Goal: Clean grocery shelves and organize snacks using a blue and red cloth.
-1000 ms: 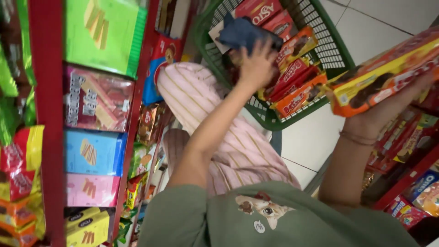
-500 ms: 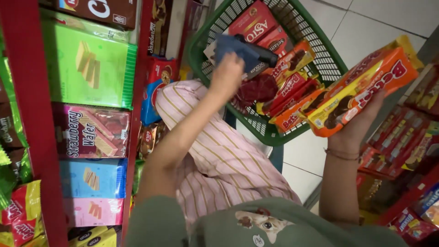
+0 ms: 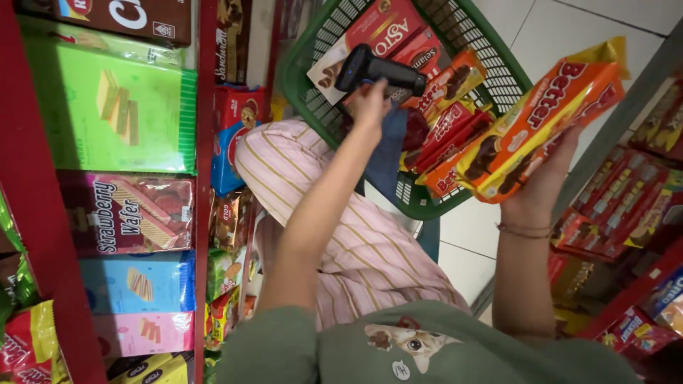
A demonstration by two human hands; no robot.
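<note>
The left hand (image 3: 370, 107) has its fingers wrapped around a black handheld barcode scanner (image 3: 377, 70), held over the green plastic shopping basket (image 3: 498, 71) at 12 o'clock. The right hand (image 3: 544, 178) grips a stack of orange-and-yellow biscuit packets (image 3: 548, 121) at 2 o'clock, just past the basket's rim. Red shelves (image 3: 206, 178) crowd in at 9 o'clock; pale floor tile (image 3: 469, 235) lies open below the basket.

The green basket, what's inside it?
The green basket holds red and orange biscuit packs and a red box. The left hand with a black scanner covers some, so the bottom is hidden.
</note>
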